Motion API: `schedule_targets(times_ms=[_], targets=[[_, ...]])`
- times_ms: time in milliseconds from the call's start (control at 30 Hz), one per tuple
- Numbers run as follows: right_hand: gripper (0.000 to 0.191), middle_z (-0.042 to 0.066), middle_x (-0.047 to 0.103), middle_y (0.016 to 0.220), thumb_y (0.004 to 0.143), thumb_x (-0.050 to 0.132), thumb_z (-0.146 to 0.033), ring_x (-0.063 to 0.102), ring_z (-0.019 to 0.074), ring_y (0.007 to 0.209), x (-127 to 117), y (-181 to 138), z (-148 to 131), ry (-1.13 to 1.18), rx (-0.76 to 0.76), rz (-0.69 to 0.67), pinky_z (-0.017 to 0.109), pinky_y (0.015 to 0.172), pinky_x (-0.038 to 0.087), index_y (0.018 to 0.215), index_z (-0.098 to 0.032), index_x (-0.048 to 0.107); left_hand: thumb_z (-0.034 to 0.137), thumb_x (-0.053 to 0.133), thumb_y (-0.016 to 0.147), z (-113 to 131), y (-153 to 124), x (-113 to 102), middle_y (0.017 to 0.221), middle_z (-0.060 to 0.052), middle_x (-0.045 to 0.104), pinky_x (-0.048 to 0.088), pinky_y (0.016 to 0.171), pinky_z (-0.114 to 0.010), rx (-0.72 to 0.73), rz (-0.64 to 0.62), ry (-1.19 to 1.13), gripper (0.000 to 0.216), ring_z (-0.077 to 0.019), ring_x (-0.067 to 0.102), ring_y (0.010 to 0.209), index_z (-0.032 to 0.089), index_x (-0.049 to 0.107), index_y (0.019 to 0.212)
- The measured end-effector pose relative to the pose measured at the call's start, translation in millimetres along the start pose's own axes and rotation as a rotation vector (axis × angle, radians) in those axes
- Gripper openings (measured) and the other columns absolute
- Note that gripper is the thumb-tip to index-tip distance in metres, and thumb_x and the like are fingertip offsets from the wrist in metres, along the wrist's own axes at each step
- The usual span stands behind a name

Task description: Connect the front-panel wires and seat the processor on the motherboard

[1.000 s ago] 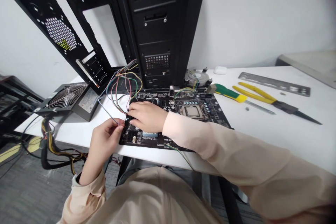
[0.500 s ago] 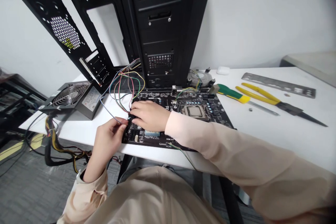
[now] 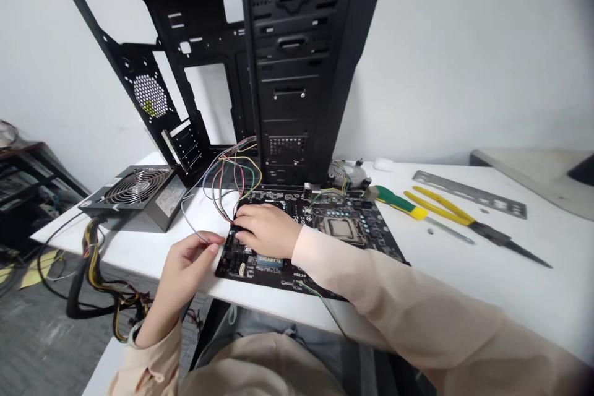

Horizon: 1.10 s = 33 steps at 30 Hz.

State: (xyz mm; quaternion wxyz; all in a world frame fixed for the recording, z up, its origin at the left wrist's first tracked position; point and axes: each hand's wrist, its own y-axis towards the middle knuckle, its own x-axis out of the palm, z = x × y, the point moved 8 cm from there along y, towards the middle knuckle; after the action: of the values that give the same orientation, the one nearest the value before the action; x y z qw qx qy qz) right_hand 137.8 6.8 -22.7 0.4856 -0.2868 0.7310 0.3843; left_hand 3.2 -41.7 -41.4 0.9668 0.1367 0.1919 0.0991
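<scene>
A black motherboard (image 3: pixel 273 284) lies flat on the white table, its bare processor socket (image 3: pixel 341 229) facing up. My left hand (image 3: pixel 188 266) is just off the board's left edge, thumb and forefinger pinched on a thin blue-white wire (image 3: pixel 191 223). Over the left part of the board rests my right hand (image 3: pixel 269 232), fingers bent and closed where several coloured wires (image 3: pixel 216 195) meet the board's edge. Their plug ends are hidden under its fingertips. The wires come out of the open black computer case (image 3: pixel 297 117) behind.
To the left sits a power supply (image 3: pixel 160 204), its cable bundle (image 3: pixel 93 260) hanging over the edge. On the right lie a green-yellow screwdriver (image 3: pixel 401 203), yellow-handled pliers (image 3: pixel 445 204) and a metal I/O plate (image 3: pixel 468 193). A cooler fan (image 3: pixel 346 174) stands behind the board.
The view has tilted upward, so everything appears lower. My left hand has drawn slightly left from the board's edge with the wire. My right hand stays at the same spot on the board.
</scene>
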Motion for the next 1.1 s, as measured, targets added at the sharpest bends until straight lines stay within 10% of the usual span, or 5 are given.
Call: schedule_targets(times_ms=[467,867,1100], targets=[[0.025,0.007,0.067,0.109,0.092,0.053,-0.031,0.06,0.0199,0.104,0,0,2,-0.025,0.061,-0.005,0.035,0.09,0.038,0.103,-0.018,0.071,0.041,0.064,0.072,-19,-3,-24,0.076,-0.002,0.066,0.046,0.067,-0.026,-0.071,0.359,-0.338,0.028,-0.0138,0.059,0.067,0.019,0.054,0.087],[0.026,0.008,0.069,0.103,0.092,0.052,-0.031,0.061,0.0231,0.102,-5,-1,-5,-0.064,0.049,0.018,0.039,0.09,0.041,0.105,-0.014,0.067,0.046,0.054,0.082,-5,-5,-14,0.061,-0.005,0.065,0.043,0.057,-0.028,0.021,0.078,-0.116,0.039,-0.0187,0.057,0.06,0.019,0.06,0.055],[0.032,0.015,0.054,0.133,0.083,0.058,-0.023,0.049,0.0275,0.123,-33,-9,6,-0.044,0.146,0.391,0.042,0.103,0.039,0.112,-0.013,0.066,0.048,0.046,0.086,-12,-7,-14,0.062,-0.006,0.064,0.047,0.062,-0.029,0.06,0.078,-0.17,0.047,-0.0188,0.057,0.063,0.021,0.045,0.048]])
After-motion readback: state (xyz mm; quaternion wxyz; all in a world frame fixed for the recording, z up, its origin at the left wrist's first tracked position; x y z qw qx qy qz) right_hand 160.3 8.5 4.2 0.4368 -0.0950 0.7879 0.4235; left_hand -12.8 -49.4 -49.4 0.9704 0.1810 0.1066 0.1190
